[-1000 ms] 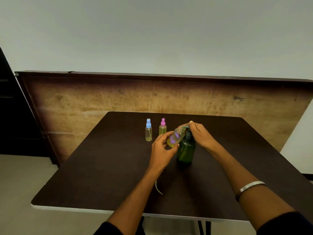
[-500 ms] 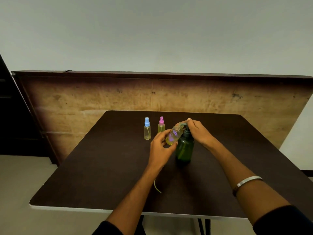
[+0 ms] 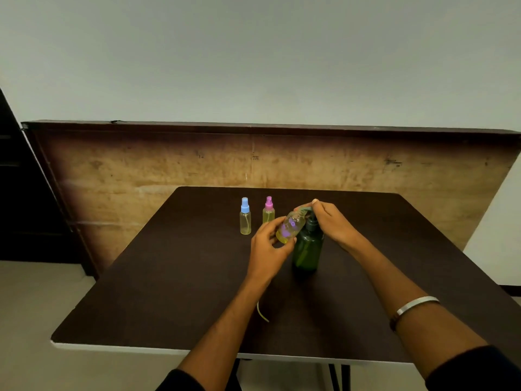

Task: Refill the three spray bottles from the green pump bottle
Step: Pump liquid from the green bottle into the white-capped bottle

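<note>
Nearest the camera, two dark sleeves and bare forearms reach out over the table (image 3: 169, 277), the right wrist wearing a metal bangle (image 3: 414, 304). A thin pale tube (image 3: 261, 313) lies on the tabletop just beside the left forearm.

The left hand (image 3: 266, 249) has fingers and thumb curled round a small open bottle (image 3: 290, 226), holding it tilted, neck up and to the right, with yellowish liquid in its lower end and a purple patch showing through the clear wall. Its mouth sits at the spout of the pump (image 3: 306, 210).

The right hand (image 3: 331, 221) lies over the pump head, fingers bent over it and fingertips at the spout; whether it presses down cannot be told. Beneath it the green bottle (image 3: 307, 251) stands upright on the table, just right of the left hand.

Farther back, two capped spray bottles stand upright side by side: the blue-capped (image 3: 245, 217) on the left, the pink-capped (image 3: 268, 211) near the left fingers, partly hidden by them. Behind the table leans a worn wooden board (image 3: 141, 170).

Against half a second ago, both hands hold the same grips and the tilted bottle stays at the spout; the two capped bottles have not moved on the table.
</note>
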